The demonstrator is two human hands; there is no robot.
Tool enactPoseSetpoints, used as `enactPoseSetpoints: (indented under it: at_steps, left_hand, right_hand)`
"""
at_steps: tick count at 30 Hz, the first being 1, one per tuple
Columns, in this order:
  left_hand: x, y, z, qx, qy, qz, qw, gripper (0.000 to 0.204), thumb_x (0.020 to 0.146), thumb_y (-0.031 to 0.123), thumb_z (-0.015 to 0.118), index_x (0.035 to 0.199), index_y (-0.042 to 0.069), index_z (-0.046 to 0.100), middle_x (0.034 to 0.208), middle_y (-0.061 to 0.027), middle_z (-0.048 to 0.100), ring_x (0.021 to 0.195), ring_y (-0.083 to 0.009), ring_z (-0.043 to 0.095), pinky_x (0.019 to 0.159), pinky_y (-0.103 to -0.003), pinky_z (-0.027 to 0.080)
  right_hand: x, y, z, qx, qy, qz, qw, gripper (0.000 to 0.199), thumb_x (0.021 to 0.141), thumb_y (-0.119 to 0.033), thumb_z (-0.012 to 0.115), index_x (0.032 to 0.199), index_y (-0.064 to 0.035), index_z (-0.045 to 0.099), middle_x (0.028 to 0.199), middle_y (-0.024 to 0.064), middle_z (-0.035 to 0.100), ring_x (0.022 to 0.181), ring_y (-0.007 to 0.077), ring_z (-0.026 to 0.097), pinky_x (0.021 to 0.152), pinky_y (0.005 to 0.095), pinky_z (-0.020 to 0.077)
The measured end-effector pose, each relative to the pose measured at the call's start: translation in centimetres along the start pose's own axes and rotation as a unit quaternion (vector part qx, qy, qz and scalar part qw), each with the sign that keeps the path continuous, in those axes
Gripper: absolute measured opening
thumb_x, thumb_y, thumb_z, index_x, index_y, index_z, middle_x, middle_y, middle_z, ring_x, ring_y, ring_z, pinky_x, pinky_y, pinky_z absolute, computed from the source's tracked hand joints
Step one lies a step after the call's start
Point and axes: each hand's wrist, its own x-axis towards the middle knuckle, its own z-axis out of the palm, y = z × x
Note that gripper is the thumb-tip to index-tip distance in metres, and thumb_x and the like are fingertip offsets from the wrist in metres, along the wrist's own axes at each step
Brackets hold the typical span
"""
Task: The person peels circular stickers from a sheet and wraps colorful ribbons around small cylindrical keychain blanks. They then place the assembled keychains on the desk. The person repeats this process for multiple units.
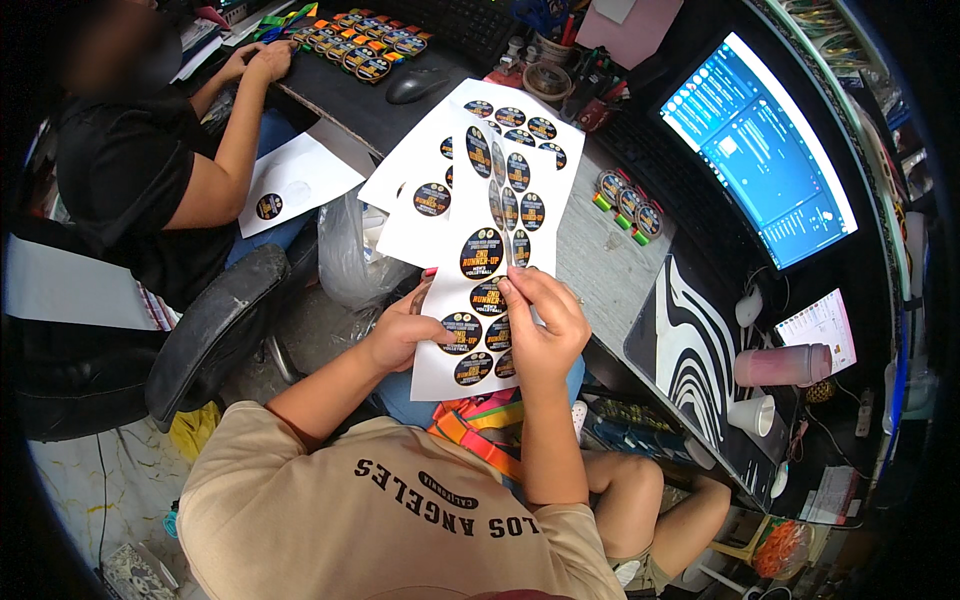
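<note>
A white sheet of round black stickers (428, 378) with gold and white print is held up over my lap. My left hand (398, 335) is closed on its lower left edge, thumb across the front. My right hand (550, 322) pinches the sheet on its right side, beside the stickers; whether a sticker edge is lifted there, I cannot tell. Above the pinch the sheet bends along an upright crease. Behind it, more sticker sheets (395, 238) lie on the desk's edge. Orange, green and pink ribbons (480, 445) rest on my lap.
Several round medals (628, 207) lie on the grey desk near a lit monitor (760, 150). A co-worker's hands (262, 65) are by rows of medals (360, 45) at far left, near a mouse (417, 86). A pink tumbler (780, 366) and white cup (752, 415) are at right.
</note>
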Motion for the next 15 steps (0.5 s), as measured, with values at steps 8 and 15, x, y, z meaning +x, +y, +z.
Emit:
enactPoseSetpoints:
  at_steps: [8,15]
  left_hand:
    - [-0.09,0.17,0.15,-0.011,-0.012,0.0,1.0,0.074,0.065,-0.005,0.054,0.138,-0.004,0.041,0.125,-0.0196,0.058,0.112,-0.0307,0.061,0.099,-0.04,0.047]
    - [-0.32,0.28,0.55,-0.004,0.0,-0.004,1.0,0.074,0.066,-0.004,0.056,0.138,-0.004,0.041,0.124,-0.0188,0.059,0.111,-0.0297,0.061,0.099,-0.04,0.047]
  right_hand:
    - [-0.22,0.75,0.38,-0.007,0.022,-0.039,0.999,0.014,0.071,0.005,0.077,0.083,-0.0002,0.073,0.083,0.0125,0.072,0.075,0.0239,0.069,0.069,0.0312,0.0533]
    - [-0.62,0.89,0.51,-0.05,0.034,-0.096,0.994,0.019,0.07,0.006,0.077,0.087,0.0004,0.073,0.084,0.0132,0.072,0.075,0.0246,0.069,0.069,0.0316,0.0544]
